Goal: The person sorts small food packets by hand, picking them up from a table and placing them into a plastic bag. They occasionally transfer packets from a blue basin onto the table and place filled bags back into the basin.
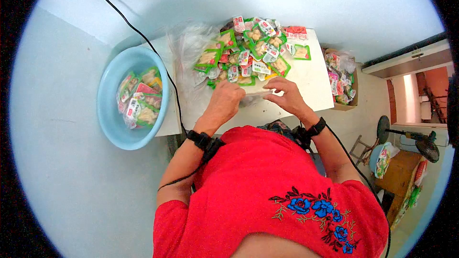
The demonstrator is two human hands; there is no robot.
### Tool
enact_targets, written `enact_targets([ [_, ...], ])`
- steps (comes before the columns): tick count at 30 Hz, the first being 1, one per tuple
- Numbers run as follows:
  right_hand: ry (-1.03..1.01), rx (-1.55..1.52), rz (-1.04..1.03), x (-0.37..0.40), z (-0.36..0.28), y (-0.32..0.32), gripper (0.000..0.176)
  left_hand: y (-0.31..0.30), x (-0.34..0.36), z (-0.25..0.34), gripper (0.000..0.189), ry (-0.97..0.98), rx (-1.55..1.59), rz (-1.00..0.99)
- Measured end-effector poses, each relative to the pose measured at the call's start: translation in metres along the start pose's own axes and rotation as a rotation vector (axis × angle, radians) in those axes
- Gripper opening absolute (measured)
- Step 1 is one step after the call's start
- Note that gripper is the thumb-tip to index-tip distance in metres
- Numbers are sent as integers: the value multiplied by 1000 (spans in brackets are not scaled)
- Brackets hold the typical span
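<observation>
Between my two hands a clear plastic bag [258, 93] is stretched at its top edge, near the front of the white table [314, 85]. My left hand [226, 97] is closed on the left end of that edge. At the right end, my right hand [289, 98] pinches it between thumb and fingers. Just beyond them lies a heap of small sealed food packets [253, 50], many with green borders, others red or white. What the bag contains, if anything, cannot be made out.
Loose clear bags [189, 43] lie left of the heap. A blue basin [106, 110] with several packets stands at the left, a black cable [160, 56] running past it. Right of the table is a carton [343, 107] of packets; farther right, a fan [425, 147] and wooden table [398, 172].
</observation>
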State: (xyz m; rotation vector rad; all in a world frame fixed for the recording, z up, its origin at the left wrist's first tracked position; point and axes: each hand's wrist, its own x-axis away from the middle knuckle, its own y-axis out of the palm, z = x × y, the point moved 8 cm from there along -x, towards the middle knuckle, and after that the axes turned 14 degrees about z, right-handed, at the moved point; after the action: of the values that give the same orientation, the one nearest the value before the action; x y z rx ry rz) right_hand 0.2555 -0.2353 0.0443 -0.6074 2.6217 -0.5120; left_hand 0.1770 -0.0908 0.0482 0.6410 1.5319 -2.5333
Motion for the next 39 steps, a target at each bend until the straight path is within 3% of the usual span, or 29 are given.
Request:
enact_targets([
  [2, -87, 37, -108, 3, 4, 13, 9, 2, 1, 1, 6, 25, -18, -13],
  [7, -93, 108, -80, 4, 2, 15, 7, -6, 1, 0, 4, 14, 7, 17],
  [10, -107, 107, -64, 4, 0, 14, 7, -16, 5, -2, 7, -11, 104, 192],
  [13, -94, 121, -55, 2, 0, 12, 7, -15, 14, -20, 10, -103, -2, 93],
  [17, -37, 109, -47, 1, 4, 9, 7, -16, 29, -35, 10, -83, -48, 36],
  [20, -128, 137, -33, 0, -7, 5, 6, -27, 29, -30, 10, -84, -38, 29],
  [23, -6, 57, 26, -7, -20, -9, 6, -43, 23, -13, 12, -108, -28, 15],
  [25, -82, 95, -35, -3, -9, -1, 8, -43, 24, -14, 14, -113, 16, 50],
  [27, -163, 183, -141, 0, -1, 12, 8, -20, 31, -23, 15, -96, -97, -89],
  [28, -41, 115, -158, 0, 5, 15, 8, -10, 35, -30, 15, -91, -157, -156],
  [31, -54, 56, -107, -10, -5, 9, 10, -29, 41, -30, 12, -138, 31, 88],
  [32, 24, 78, -163, -10, -1, 11, 10, -31, 40, -32, 12, -192, 65, 81],
  [34, -55, 63, -161, -7, -2, 14, 10, -36, 38, -35, 11, -298, 133, 69],
  [39, -233, 83, -143, -8, 0, 11, 8, -34, 37, -34, 10, -355, 15, 103],
])
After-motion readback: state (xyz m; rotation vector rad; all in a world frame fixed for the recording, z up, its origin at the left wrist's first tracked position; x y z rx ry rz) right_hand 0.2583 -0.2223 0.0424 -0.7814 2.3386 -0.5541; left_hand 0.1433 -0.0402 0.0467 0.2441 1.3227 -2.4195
